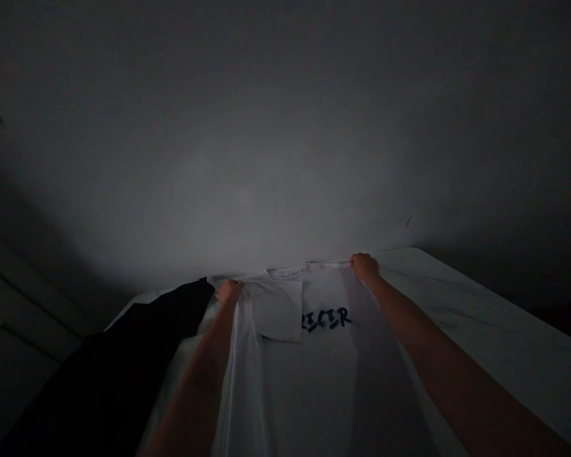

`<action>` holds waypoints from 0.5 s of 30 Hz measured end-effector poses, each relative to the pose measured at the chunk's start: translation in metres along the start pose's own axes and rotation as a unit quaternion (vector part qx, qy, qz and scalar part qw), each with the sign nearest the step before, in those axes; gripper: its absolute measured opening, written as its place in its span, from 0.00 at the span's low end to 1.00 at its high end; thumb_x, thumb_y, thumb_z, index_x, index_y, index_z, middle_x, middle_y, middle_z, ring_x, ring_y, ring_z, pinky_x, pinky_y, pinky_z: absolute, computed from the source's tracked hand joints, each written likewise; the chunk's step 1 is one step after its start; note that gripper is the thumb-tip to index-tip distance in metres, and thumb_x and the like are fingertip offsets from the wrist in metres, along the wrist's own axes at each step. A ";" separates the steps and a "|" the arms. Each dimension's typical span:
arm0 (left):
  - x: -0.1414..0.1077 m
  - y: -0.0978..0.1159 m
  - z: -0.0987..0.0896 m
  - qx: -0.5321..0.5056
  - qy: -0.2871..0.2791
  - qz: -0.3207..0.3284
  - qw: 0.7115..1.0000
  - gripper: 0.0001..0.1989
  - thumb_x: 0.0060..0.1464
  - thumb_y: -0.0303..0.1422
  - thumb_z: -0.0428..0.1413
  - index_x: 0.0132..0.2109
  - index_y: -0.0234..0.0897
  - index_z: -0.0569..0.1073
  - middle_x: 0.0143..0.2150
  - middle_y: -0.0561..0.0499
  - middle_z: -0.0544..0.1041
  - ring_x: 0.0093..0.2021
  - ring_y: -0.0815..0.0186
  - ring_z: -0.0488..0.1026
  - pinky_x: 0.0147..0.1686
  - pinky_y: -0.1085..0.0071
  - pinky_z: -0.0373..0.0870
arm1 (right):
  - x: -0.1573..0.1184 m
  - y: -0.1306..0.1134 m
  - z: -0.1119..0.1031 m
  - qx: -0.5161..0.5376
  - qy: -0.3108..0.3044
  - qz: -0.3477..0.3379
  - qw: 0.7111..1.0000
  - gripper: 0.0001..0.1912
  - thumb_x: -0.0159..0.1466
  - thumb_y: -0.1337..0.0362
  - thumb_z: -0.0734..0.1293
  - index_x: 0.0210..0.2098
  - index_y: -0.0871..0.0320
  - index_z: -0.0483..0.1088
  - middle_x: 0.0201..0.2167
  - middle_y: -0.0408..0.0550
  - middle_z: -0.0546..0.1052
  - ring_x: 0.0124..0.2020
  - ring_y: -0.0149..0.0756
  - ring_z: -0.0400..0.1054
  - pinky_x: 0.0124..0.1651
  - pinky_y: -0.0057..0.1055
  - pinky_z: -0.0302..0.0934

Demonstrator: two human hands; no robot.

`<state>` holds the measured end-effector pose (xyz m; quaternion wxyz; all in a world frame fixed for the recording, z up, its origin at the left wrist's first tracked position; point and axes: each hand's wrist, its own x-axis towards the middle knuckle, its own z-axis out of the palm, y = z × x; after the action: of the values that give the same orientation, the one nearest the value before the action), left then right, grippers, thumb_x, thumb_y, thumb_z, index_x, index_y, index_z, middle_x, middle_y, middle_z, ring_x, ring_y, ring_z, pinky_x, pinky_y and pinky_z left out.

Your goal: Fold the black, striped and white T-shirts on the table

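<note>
A white T-shirt [309, 381] with dark lettering lies spread on a pale surface, its neckline at the far end near the wall. Its left sleeve is folded inward over the chest and covers part of the lettering. My left hand [229, 290] grips the shirt at the left shoulder, fingers closed on the fabric. At the right shoulder, my right hand [364, 264] pinches the cloth along the top edge. Both arms reach forward along the sides of the shirt, and the right sleeve cannot be made out.
A black garment or cloth [124, 355] lies to the left of the shirt. The pale, marble-patterned surface [480, 324] extends to the right. Behind it rises a grey wall [276, 139], and a panelled door or cabinet [14, 343] stands at far left. The room is dim.
</note>
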<state>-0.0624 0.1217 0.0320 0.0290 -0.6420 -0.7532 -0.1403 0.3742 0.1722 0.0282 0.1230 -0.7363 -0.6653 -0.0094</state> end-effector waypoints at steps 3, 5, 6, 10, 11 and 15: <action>-0.003 0.011 -0.001 0.025 0.011 -0.119 0.993 0.13 0.58 0.37 0.53 0.44 0.35 0.76 0.45 0.34 0.78 0.48 0.44 0.75 0.42 0.48 0.72 | -0.004 -0.002 -0.004 -0.011 0.013 0.007 1.000 0.18 0.66 0.73 0.57 0.44 0.63 0.77 0.46 0.65 0.76 0.49 0.48 0.69 0.47 0.39 0.60; -0.009 0.021 0.000 0.030 0.026 -0.149 0.988 0.16 0.59 0.37 0.53 0.50 0.35 0.73 0.53 0.32 0.75 0.55 0.45 0.71 0.49 0.48 0.69 | -0.012 -0.013 -0.006 -0.020 0.027 0.004 0.999 0.20 0.66 0.74 0.55 0.48 0.65 0.75 0.49 0.68 0.74 0.51 0.51 0.67 0.49 0.42 0.59; -0.013 0.025 0.000 0.031 0.034 -0.150 0.988 0.17 0.59 0.37 0.53 0.53 0.35 0.71 0.56 0.33 0.72 0.58 0.46 0.68 0.53 0.49 0.66 | -0.019 -0.022 -0.007 -0.022 0.035 -0.008 0.999 0.20 0.67 0.73 0.55 0.51 0.66 0.74 0.51 0.68 0.73 0.53 0.52 0.65 0.51 0.43 0.58; -0.035 0.035 0.004 0.023 0.035 0.002 0.999 0.16 0.61 0.37 0.53 0.54 0.39 0.70 0.60 0.40 0.68 0.61 0.52 0.64 0.58 0.56 0.62 | -0.067 -0.089 -0.005 0.055 0.046 -0.236 0.969 0.19 0.69 0.67 0.57 0.54 0.61 0.72 0.56 0.59 0.71 0.58 0.47 0.62 0.60 0.42 0.55; -0.042 0.035 0.005 0.018 0.020 0.061 0.998 0.16 0.62 0.37 0.53 0.54 0.39 0.70 0.60 0.41 0.69 0.61 0.53 0.64 0.59 0.57 0.61 | -0.084 -0.109 -0.004 0.090 0.030 -0.319 0.943 0.18 0.69 0.65 0.57 0.54 0.59 0.73 0.56 0.57 0.72 0.58 0.45 0.62 0.61 0.41 0.55; -0.079 0.020 0.007 0.006 -0.077 0.214 0.974 0.22 0.62 0.31 0.49 0.63 0.38 0.65 0.66 0.42 0.65 0.66 0.57 0.60 0.64 0.59 0.58 | -0.163 -0.176 0.009 0.172 -0.072 -0.523 0.832 0.24 0.70 0.54 0.59 0.61 0.58 0.67 0.63 0.54 0.67 0.63 0.45 0.60 0.65 0.43 0.53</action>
<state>-0.0284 0.0502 0.0110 0.0037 -0.7970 -0.5991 -0.0766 0.1812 0.0293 0.0205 0.1763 -0.2441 -0.9488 0.0953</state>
